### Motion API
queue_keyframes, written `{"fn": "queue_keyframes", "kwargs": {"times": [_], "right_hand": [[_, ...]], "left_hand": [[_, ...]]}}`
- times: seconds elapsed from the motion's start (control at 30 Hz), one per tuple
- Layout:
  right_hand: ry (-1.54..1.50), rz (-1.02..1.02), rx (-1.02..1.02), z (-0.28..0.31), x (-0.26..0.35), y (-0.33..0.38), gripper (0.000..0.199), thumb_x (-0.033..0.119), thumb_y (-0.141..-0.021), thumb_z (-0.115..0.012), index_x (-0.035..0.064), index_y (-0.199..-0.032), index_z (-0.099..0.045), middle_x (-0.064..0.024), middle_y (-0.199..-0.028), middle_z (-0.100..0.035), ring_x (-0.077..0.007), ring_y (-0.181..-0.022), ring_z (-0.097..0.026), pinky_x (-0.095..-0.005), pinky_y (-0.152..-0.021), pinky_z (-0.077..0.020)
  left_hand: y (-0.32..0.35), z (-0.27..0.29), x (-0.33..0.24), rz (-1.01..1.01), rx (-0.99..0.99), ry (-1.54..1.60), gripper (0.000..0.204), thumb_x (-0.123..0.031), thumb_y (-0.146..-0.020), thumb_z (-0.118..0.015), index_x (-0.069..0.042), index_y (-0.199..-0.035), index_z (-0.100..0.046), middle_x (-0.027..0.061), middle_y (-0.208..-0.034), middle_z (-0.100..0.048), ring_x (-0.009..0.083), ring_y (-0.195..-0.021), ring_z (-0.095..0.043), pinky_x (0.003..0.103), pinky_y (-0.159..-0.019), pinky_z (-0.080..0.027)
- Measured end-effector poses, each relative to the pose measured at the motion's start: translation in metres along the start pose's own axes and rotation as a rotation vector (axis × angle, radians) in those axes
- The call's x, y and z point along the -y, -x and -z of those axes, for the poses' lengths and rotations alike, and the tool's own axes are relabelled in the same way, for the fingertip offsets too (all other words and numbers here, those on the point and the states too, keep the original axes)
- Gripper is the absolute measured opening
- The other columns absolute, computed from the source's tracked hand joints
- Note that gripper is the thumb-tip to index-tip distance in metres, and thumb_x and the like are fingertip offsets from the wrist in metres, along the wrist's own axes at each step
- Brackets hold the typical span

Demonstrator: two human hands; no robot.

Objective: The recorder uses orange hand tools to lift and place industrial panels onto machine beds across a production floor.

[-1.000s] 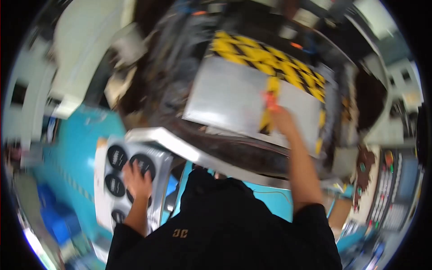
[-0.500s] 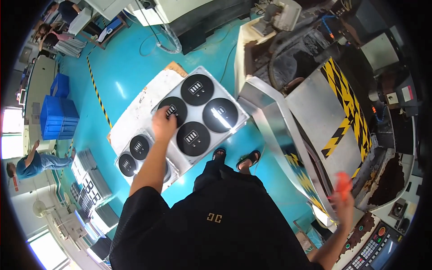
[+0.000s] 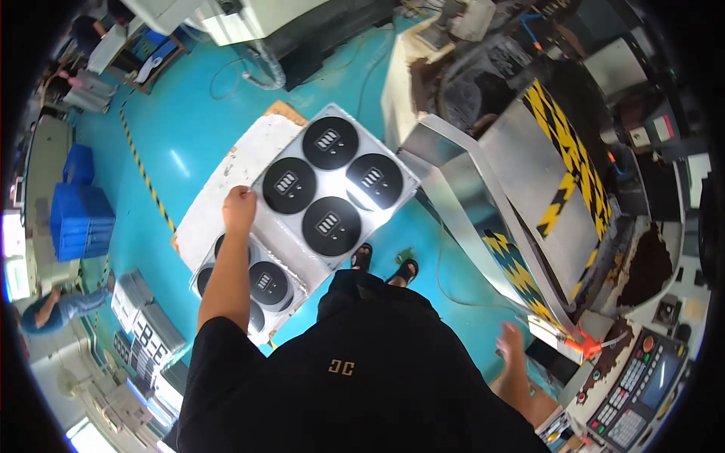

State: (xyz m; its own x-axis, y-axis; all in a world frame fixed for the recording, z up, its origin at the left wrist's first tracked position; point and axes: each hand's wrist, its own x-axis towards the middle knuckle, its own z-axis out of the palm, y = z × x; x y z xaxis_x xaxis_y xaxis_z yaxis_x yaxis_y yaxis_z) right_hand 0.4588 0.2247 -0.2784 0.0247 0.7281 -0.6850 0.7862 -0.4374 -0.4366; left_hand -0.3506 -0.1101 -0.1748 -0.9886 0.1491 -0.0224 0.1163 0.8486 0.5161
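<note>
Grey tray (image 3: 331, 183) with black discs (image 3: 331, 226) lies at upper centre, beside the curled left hand (image 3: 239, 209), grip unclear; lower right, the right hand (image 3: 513, 349) is unfolded, empty.

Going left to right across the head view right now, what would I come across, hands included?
Blue crates, your left hand, the tray of four black discs, your right hand, the red-orange object, the control panel's screen.
</note>
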Motion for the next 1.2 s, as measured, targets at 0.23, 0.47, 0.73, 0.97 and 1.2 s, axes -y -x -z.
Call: {"fn": "queue_keyframes", "kwargs": {"times": [0.23, 0.47, 0.73, 0.97, 1.2], "right_hand": [[0.334, 0.987, 0.185, -0.191, 0.367, 0.099, 0.033, 0.024, -0.092, -0.067, 0.0026, -0.118, -0.065, -0.0178, -0.111, -0.068, -0.0322, -0.104, -0.067, -0.0377, -0.089, -0.0527], [0.232, 0.971, 0.291, -0.243, 0.484, 0.058, 0.03, 0.017, -0.09, -0.065, 0.0026, -0.117, -0.067, -0.0152, -0.106, -0.071, -0.0254, -0.095, -0.07, -0.0355, -0.084, -0.0534], [0.236, 1.0, 0.123, -0.253, 0.489, 0.062, 0.024, 0.019, -0.088, -0.064, 0.0019, -0.103, -0.071, -0.0156, -0.091, -0.073, -0.0278, -0.084, -0.071, -0.0368, -0.077, -0.0535], [0.268, 0.95, 0.131, -0.254, 0.498, 0.066, 0.024, 0.022, -0.087, -0.064, 0.0039, -0.099, -0.073, -0.0178, -0.095, -0.072, -0.0345, -0.092, -0.069, -0.0421, -0.083, -0.0534], [0.346, 0.912, 0.034, -0.258, 0.505, 0.075, 0.026, 0.027, -0.085, -0.065, 0.0052, -0.094, -0.075, -0.0179, -0.094, -0.072, -0.0355, -0.092, -0.068, -0.0436, -0.084, -0.0529]], "left_hand": [[-0.019, -0.015, 0.044, 0.126, 0.113, 0.085, 0.032, -0.025, -0.08, -0.069, 0.0, -0.1, -0.068, 0.0147, -0.092, -0.071, 0.0284, -0.088, -0.068, 0.037, -0.082, -0.053], [-0.021, -0.016, 0.033, 0.173, 0.2, 0.195, 0.028, -0.023, -0.081, -0.07, 0.001, -0.096, -0.069, 0.0108, -0.085, -0.069, 0.0205, -0.078, -0.065, 0.034, -0.073, -0.051], [-0.011, -0.008, 0.036, 0.18, 0.195, 0.318, 0.027, -0.019, -0.082, -0.069, 0.003, -0.099, -0.07, 0.0098, -0.085, -0.07, 0.018, -0.078, -0.064, 0.032, -0.071, -0.05], [-0.004, -0.001, 0.018, 0.23, 0.217, 0.345, 0.028, -0.019, -0.082, -0.068, 0.003, -0.098, -0.07, 0.0091, -0.081, -0.069, 0.0178, -0.075, -0.063, 0.032, -0.07, -0.05], [-0.004, -0.007, 0.013, 0.249, 0.206, 0.34, 0.029, -0.02, -0.082, -0.067, 0.004, -0.099, -0.07, 0.0099, -0.081, -0.069, 0.0186, -0.074, -0.064, 0.032, -0.07, -0.05]]}}
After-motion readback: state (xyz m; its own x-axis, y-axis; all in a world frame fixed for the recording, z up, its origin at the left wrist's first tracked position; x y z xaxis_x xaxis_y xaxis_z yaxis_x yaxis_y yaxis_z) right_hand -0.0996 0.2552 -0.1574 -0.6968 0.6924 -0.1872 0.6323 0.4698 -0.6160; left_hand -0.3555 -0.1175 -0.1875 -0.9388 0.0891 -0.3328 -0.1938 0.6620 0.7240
